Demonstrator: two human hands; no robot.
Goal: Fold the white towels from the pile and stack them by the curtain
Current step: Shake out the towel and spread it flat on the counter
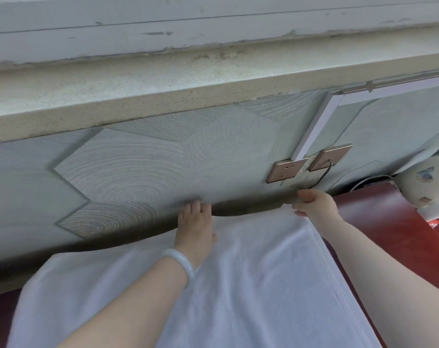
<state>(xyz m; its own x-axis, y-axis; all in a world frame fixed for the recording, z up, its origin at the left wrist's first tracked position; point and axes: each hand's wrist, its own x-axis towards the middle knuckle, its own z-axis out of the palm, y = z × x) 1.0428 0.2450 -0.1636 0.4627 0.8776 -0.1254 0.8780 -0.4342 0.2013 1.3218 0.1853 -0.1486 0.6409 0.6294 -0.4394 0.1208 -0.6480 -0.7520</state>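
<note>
A large white towel (251, 285) lies spread over a dark red table (394, 222), its far edge against the wall. My left hand (195, 224) rests flat on the towel near that far edge, fingers stretched toward the wall, a pale bangle on the wrist. My right hand (313, 203) pinches the towel's far right corner and holds it slightly lifted. The pile, the stack and the curtain are out of view.
A patterned pale green wall (143, 167) rises right behind the table under a stone sill (163, 96). Two metal wall sockets (286, 170) sit near my right hand, one with a black cable. A white appliance (427, 182) stands at the table's right end.
</note>
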